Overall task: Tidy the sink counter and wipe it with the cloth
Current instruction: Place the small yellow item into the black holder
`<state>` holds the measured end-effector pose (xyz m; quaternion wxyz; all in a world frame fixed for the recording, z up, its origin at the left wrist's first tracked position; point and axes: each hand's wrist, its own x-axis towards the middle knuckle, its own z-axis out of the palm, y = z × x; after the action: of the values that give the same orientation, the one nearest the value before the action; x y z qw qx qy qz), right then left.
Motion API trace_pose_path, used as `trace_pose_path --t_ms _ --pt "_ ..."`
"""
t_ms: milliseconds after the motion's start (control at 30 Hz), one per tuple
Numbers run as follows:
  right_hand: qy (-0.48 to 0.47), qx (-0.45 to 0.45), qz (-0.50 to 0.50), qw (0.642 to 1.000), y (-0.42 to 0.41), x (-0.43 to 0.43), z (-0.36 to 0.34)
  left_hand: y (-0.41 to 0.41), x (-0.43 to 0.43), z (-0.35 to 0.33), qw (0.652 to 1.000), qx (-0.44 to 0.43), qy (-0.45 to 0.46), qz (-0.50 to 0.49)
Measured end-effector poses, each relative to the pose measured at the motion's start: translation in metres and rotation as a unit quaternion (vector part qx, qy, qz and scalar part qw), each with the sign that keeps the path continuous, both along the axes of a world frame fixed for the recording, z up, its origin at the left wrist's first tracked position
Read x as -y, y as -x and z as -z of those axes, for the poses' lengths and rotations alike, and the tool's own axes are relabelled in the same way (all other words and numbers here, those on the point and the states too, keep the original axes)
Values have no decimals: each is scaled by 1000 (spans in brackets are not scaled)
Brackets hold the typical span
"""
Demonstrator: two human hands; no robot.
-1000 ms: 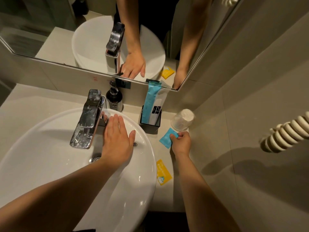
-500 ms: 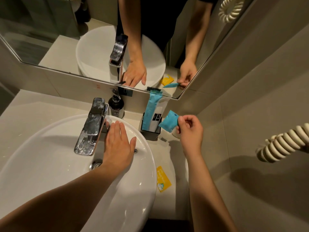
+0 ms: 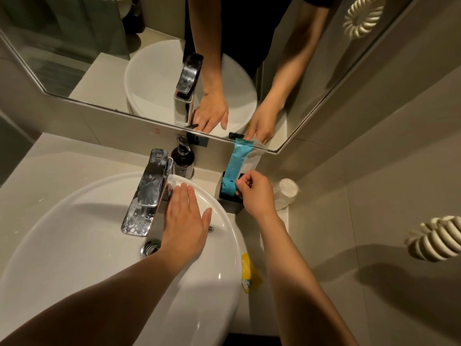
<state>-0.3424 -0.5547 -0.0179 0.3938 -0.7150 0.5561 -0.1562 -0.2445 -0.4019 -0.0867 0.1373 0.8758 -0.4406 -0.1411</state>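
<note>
My right hand (image 3: 254,193) pinches a small blue sachet (image 3: 228,189) at the mouth of the black holder (image 3: 230,204), right in front of the tall blue packet (image 3: 237,158) standing in it. The sachet's lower end is inside the holder. My left hand (image 3: 185,221) lies flat, fingers apart, on the back rim of the white basin (image 3: 74,245), beside the chrome faucet (image 3: 149,191). A yellow sachet (image 3: 249,273) lies on the grey counter (image 3: 37,171) to the right of the basin. No cloth is in view.
A dark soap bottle (image 3: 183,158) stands behind the faucet. An upturned clear cup (image 3: 287,193) sits in the corner beside the holder. A coiled cream cord (image 3: 436,238) hangs on the right wall. The mirror (image 3: 99,58) runs along the back.
My right hand lifted the blue sachet off the counter and carried it up and left to the black holder. My left hand stayed on the basin rim.
</note>
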Motion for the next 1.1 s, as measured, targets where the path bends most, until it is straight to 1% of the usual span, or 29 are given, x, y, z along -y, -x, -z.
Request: trace_pose_path --t_ms 167,467,700,833,967,1100 --pt "-33 -27 13 999 -4 7 2 1 0 0 1000 -1 2 0" --pt "-13 -122 7 992 -15 11 7 1 0 1 1000 8 3 2" --pt "-20 -129 11 991 -22 6 9 0 -1 2 1000 0 5 1" --pt "-8 -98 31 995 -16 0 6 1 0 1 1000 8 3 -2" --pt "0 -25 68 997 -5 -9 -1 1 0 1 1000 5 -1 -2" --pt "-8 60 112 992 21 -18 -15 0 -1 -2 1000 1 -13 5"
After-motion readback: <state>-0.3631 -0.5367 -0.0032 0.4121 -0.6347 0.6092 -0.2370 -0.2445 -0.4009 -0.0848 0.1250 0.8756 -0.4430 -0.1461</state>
